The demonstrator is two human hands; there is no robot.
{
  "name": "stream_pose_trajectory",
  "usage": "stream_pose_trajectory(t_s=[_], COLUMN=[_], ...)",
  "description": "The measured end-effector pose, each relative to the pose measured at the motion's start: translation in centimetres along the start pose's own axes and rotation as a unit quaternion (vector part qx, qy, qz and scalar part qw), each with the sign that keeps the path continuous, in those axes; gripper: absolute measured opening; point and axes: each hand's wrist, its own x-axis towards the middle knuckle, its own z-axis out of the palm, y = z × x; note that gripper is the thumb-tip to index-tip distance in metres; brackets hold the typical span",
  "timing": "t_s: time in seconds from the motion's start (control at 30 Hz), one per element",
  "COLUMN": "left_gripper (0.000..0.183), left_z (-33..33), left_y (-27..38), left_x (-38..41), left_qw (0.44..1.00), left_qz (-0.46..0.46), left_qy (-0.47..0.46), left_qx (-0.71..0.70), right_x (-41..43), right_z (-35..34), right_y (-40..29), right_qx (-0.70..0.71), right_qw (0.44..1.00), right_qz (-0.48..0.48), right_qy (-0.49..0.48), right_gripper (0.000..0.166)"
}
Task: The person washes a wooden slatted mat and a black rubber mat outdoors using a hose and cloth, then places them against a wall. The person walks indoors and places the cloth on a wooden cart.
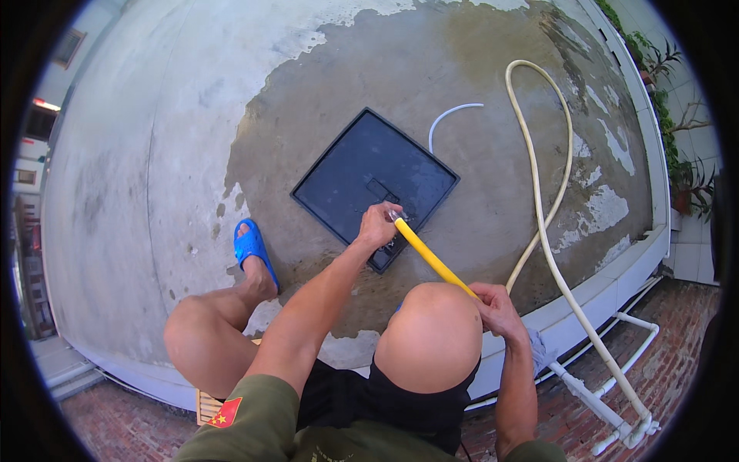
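Note:
A square black plastic tray (358, 156) with a low rim lies flat on the wet concrete before me, one corner towards me. Water ripples and bubbles show in its near right part. Over that part, my left hand (379, 224) grips the shiny tip of a yellow hose (433, 258), fingers curled round the end. Beside my bent right knee, my right hand (495, 309) holds the same hose farther back. The knee hides some of that grip. A rectangular outline (381, 189) shows on the tray's floor by my left fingertips.
A cream hose (537, 190) loops over the ground and runs down to white pipes (629, 430). A short white tube (447, 118) sticks out beyond the tray. A raised white ledge (629, 271) edges the concrete. My blue sandal (254, 251) stands left of the tray; potted plants (687, 185) are far right.

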Motion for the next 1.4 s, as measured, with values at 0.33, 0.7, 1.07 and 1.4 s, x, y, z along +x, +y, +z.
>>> stream_pose_trajectory(t_s=[0.33,0.7,1.07,1.4], left_gripper=[0.074,0.041,0.038,0.038], left_z=[-14.8,-16.5,-21.4,-25.3], left_y=[-10.6,-13.0,-1.1,13.4], left_x=[5.3,9.3,7.9,0.3], left_qw=[0.943,0.948,0.999,0.974], left_qz=[-0.085,-0.158,0.009,0.207], left_qy=[0.176,0.083,-0.045,0.031], left_qx=[0.268,0.262,-0.01,0.091], right_x=[7.7,13.2,12.2,7.6], right_z=[4.4,8.4,7.2,4.7], right_y=[0.1,-1.0,-3.3,-4.3], right_qx=[0.03,-0.043,-0.119,-0.125], right_qw=[0.997,0.995,0.982,0.961], right_qz=[-0.009,0.012,-0.133,-0.225], right_qy=[-0.068,-0.085,0.057,0.102], right_gripper=[0.029,0.032,0.028,0.027])
